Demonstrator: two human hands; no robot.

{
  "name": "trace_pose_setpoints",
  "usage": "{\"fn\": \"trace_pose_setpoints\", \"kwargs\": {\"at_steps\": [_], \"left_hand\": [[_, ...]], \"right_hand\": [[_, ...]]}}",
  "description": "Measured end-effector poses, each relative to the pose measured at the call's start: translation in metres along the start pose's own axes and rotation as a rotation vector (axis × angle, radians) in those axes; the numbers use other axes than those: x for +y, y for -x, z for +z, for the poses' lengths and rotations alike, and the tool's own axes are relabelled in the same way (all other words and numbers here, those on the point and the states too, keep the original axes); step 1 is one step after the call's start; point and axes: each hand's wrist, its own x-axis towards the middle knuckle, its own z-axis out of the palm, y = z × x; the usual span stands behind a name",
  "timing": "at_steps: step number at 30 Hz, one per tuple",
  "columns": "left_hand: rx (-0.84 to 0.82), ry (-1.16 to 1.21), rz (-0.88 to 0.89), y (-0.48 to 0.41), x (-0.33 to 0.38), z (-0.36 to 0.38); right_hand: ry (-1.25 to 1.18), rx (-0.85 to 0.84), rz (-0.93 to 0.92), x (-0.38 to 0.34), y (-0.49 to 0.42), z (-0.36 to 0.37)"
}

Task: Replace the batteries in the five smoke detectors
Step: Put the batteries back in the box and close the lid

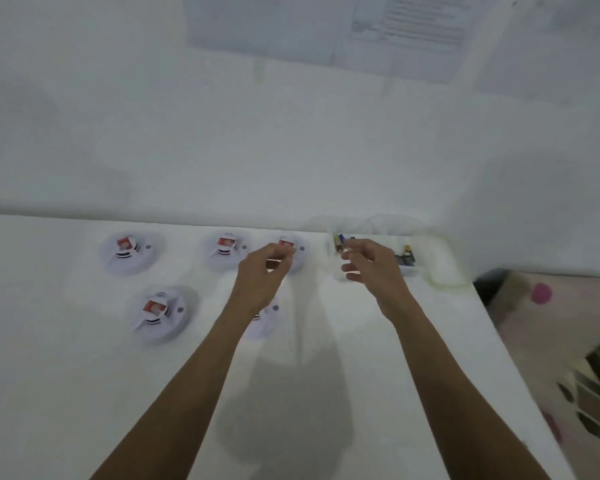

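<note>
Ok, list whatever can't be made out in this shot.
All in the head view:
Near right smoke detector: mostly covered by the left forearm.
Far right smoke detector: partly behind the left hand; motion blur hides whether its fingers hold anything.
Right hand: blurred, grip unclear.
Batteries by the wall: too small and blurred to count.
Printed sheet on the wall: text too blurred to read.

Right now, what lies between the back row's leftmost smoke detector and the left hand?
In the head view, another smoke detector showing red; otherwise bare white table.
</note>
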Motion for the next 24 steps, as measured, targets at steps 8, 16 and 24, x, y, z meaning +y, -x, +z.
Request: {"fn": "trace_pose_setpoints", "kwargs": {"at_steps": [8,16,24], "left_hand": [[-0.037,-0.028,-0.099,-0.029,0.014,0.112],[0.069,-0.176,-0.234,-0.052,0.006,0.154],[0.07,-0.154,-0.391,-0.053,-0.009,0.164]], "right_hand": [[0.069,0.215,-0.009,0.04,-0.034,-0.132],[0.377,0.456,0.08,0.093,-0.078,-0.217],[0.643,0.274,0.295,0.132,-0.102,-0.244]]}}
